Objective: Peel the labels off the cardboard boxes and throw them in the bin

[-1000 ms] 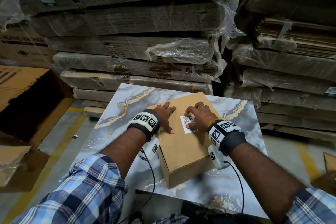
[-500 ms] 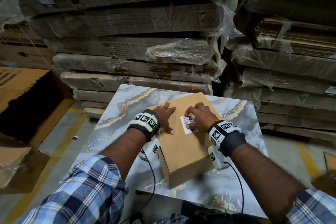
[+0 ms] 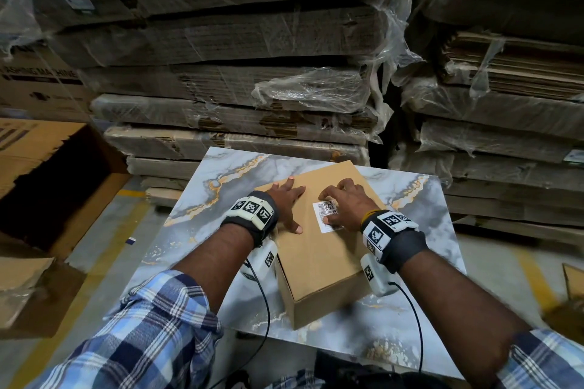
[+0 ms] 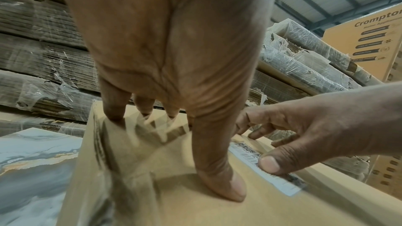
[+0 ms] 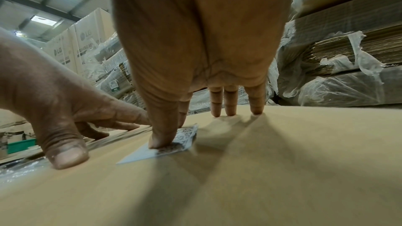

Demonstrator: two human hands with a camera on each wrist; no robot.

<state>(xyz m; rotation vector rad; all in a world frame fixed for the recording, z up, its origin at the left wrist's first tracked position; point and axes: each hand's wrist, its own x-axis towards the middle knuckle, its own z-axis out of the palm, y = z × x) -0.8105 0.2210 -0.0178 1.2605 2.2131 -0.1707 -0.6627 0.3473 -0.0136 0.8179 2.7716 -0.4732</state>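
Observation:
A plain brown cardboard box lies on a marble-patterned table. A white barcode label is stuck on its top. My left hand lies flat on the box just left of the label, fingers spread and straight. My right hand arches over the label. Its thumb presses on the label, and its fingertips touch the box at the label's far edge. In the left wrist view the right thumb sits on the label. The label's far corner looks slightly raised.
Shrink-wrapped stacks of flattened cardboard rise right behind the table, with more stacks at the right. A large open cardboard box stands on the floor at the left. A green crate shows far off.

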